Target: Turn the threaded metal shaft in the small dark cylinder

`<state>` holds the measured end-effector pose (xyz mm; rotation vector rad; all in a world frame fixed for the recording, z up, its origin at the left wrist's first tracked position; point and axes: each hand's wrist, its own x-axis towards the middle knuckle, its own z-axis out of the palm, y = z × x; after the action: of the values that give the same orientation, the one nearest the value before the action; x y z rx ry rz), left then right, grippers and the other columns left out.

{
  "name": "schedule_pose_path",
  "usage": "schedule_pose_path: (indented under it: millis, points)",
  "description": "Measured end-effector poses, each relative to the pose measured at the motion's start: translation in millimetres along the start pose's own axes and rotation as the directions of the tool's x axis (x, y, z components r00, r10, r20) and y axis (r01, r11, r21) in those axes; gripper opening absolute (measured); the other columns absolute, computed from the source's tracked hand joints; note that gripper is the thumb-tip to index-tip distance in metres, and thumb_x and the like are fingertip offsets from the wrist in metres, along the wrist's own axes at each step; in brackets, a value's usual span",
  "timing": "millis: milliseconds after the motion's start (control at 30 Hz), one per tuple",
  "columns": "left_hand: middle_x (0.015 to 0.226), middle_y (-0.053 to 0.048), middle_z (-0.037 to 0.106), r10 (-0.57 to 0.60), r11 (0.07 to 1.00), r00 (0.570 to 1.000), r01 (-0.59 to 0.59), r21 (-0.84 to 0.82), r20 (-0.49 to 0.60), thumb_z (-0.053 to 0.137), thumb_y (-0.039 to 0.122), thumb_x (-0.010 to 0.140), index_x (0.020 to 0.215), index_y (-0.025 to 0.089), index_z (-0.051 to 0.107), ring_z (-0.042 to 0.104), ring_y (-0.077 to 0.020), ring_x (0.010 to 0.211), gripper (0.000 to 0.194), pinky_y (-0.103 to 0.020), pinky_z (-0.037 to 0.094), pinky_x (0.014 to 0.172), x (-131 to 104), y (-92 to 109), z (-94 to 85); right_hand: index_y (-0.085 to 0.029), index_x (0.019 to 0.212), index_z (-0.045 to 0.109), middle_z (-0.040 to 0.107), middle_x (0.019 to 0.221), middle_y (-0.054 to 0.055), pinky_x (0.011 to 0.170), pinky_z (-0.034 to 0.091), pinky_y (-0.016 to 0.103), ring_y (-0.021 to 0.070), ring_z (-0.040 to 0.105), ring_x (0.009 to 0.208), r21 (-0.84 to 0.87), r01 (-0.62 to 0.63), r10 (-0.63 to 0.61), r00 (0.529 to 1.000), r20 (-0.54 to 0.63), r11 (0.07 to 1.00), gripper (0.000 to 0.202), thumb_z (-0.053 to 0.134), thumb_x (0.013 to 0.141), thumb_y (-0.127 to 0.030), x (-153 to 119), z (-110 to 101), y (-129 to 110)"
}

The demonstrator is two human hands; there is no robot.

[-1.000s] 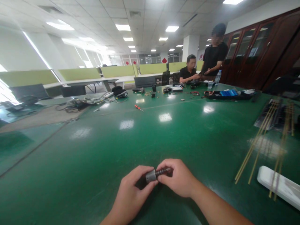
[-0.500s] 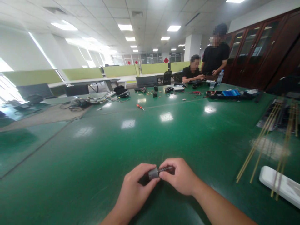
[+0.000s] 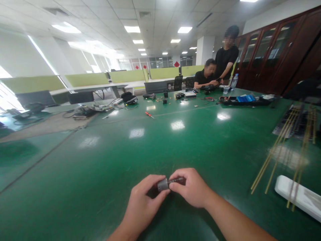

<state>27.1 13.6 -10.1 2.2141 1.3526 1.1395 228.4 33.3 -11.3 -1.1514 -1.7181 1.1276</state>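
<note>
Thumb and fingers of my left hand (image 3: pixel 146 201) grip a short grey metal cylinder (image 3: pixel 163 185) low in the middle of the view. From the cylinder's right end a thin dark ridged shaft (image 3: pixel 176 180) points right. My right hand (image 3: pixel 193 188) pinches this shaft close to the cylinder, and its fingers hide part of it. Both hands are just above the green table (image 3: pixel 112 160). The fingertips of the two hands nearly meet at the cylinder's right end.
A red screwdriver (image 3: pixel 148 114) lies farther up the table. Thin yellowish rods (image 3: pixel 276 152) and a white case (image 3: pixel 297 197) are at the right. Along the far edge sit a black tray (image 3: pixel 247 100) and small parts. Two people are at the far side.
The view has shifted slightly. At the far side, the standing person has leaned toward the seated one, arm reaching down. My hands keep nearly the same hold on the cylinder and shaft.
</note>
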Motion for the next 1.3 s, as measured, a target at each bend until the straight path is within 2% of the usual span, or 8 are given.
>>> schedule_pose_path:
  millis: [133,300,767,1300]
  points:
    - [0.096,0.001,0.073,-0.042,0.999,0.999,0.041,-0.006,-0.023,0.075,0.033,0.081,0.105,0.027,0.070,0.069,-0.0174,0.083,0.025,-0.026,0.057,0.076,-0.8,-0.2,0.0,-0.019,0.083,0.078,0.073,0.075,0.001,0.064,0.044,0.025,0.0167,0.064,0.071,0.011,0.004,-0.004,1.000,0.001,1.000,0.012,0.068,0.077,-0.023,0.7,0.0,0.5]
    - [0.094,-0.002,0.073,-0.061,0.998,0.998,0.061,0.007,-0.011,0.074,0.035,0.081,0.101,0.024,0.071,0.069,-0.0193,0.082,0.023,-0.028,0.058,0.074,0.0,0.8,-0.8,-0.019,0.082,0.078,0.073,0.074,0.001,0.064,0.044,0.025,0.0166,0.064,0.070,0.000,0.005,-0.005,1.000,0.002,1.000,0.012,0.068,0.078,-0.023,1.1,-0.5,-0.8]
    - [0.091,0.000,0.072,-0.064,0.998,0.998,0.064,-0.011,-0.026,0.075,0.031,0.080,0.099,0.025,0.071,0.068,-0.0173,0.079,0.021,-0.026,0.056,0.073,0.7,1.0,-2.2,-0.017,0.081,0.077,0.069,0.069,0.000,0.061,0.042,0.024,0.0146,0.060,0.065,0.039,0.004,-0.004,1.000,-0.013,0.999,0.010,0.068,0.077,-0.020,0.3,-0.1,-2.4]
    - [0.092,0.000,0.073,-0.044,0.999,0.998,0.043,-0.019,-0.042,0.075,0.030,0.081,0.098,0.026,0.071,0.068,-0.0175,0.080,0.018,-0.026,0.056,0.073,3.1,3.2,-1.4,-0.016,0.082,0.076,0.069,0.069,0.001,0.059,0.042,0.023,0.0147,0.060,0.065,0.046,-0.013,0.014,1.000,-0.028,0.999,0.011,0.071,0.078,-0.025,1.5,-0.7,-3.5]
